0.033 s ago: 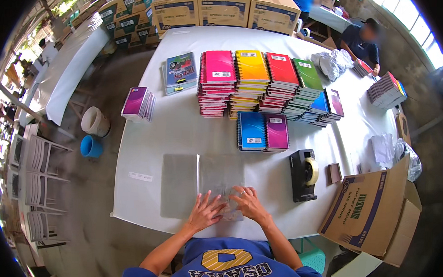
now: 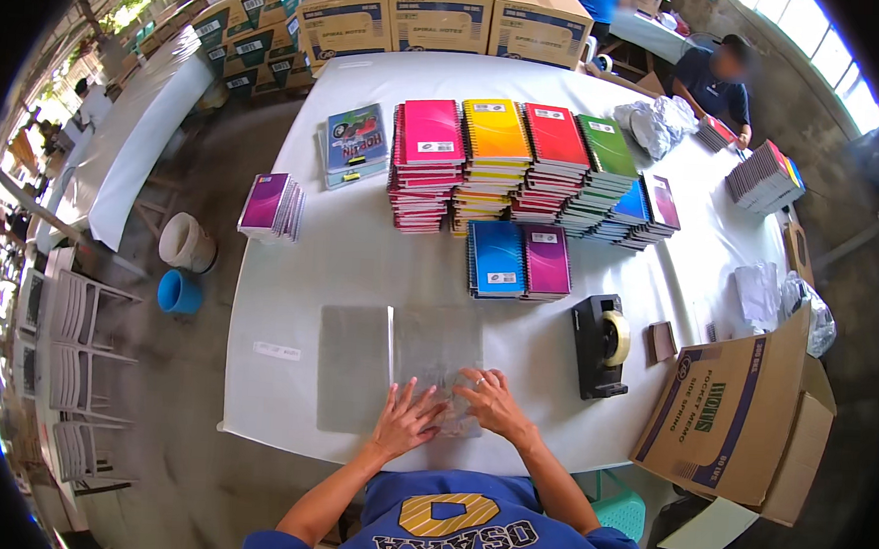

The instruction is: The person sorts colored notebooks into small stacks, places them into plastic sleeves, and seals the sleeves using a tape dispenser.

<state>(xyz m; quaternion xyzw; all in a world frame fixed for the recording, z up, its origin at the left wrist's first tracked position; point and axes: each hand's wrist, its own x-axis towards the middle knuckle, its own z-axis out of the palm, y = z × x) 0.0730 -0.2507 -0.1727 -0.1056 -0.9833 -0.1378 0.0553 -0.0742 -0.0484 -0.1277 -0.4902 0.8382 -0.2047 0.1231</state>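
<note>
A clear, greyish plastic sheet or stack of sheets point(image 2: 353, 369) lies flat at the table's near edge, with a bright strip down its middle. On its right part point(image 2: 436, 339) both hands rest side by side. My left hand point(image 2: 408, 422) lies palm down, fingers spread over the wrinkled plastic. Beside it, my right hand point(image 2: 497, 405) has its fingers bent and apart, tips touching the plastic; a ring shows on one finger. Beyond the plastic stand a blue spiral notebook stack point(image 2: 497, 258) and a purple one point(image 2: 548, 260).
Taller stacks of spiral notebooks point(image 2: 433, 135) stand behind. A black tape dispenser point(image 2: 594, 352) is right of my hands, then an opened carton point(image 2: 701, 412). Small purple notebooks point(image 2: 264, 204) sit at the left edge. A co-worker point(image 2: 713, 90) handles notebooks at the far right.
</note>
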